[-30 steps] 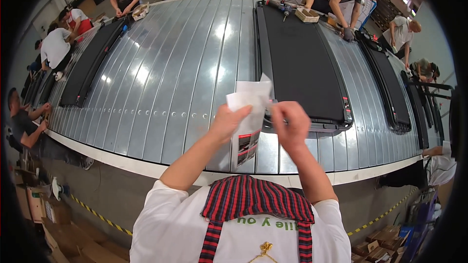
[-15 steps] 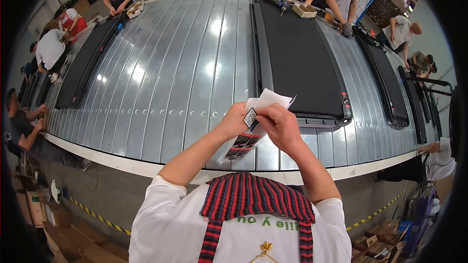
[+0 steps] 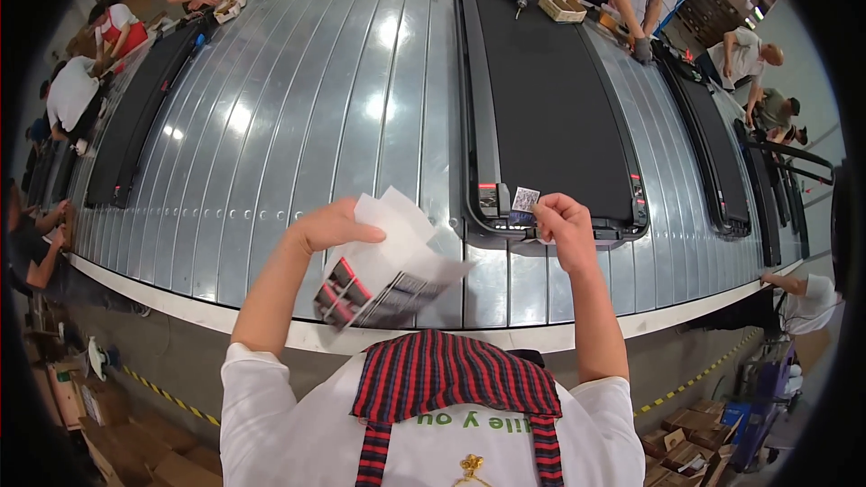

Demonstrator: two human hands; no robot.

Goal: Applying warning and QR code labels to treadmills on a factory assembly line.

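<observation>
My left hand (image 3: 336,224) pinches a few white sticker sheets (image 3: 393,233), which hang over the table's near edge. Black and red printed labels show on their lower part, blurred by motion. Between the fingertips of my right hand (image 3: 568,224) is a small sticker (image 3: 525,199) with a square black-and-white code and a dark lower part. It is over the near end of a black treadmill (image 3: 546,108); whether it touches the surface I cannot tell. A red and black label (image 3: 488,200) sits on the treadmill's near left corner, and another (image 3: 637,189) on the right corner.
The treadmill lies on a long ribbed metal table (image 3: 298,108). More treadmills lie left (image 3: 144,117) and right (image 3: 708,144). At its far end are a power drill (image 3: 520,0) and a parts box (image 3: 561,8). Several co-workers stand around the table. Cardboard boxes (image 3: 149,437) lie on the floor.
My hands have moved apart. The left went leftward with the sheets; the right carried the small sticker away from them, over the treadmill's near end. The label on its near left corner now shows.
</observation>
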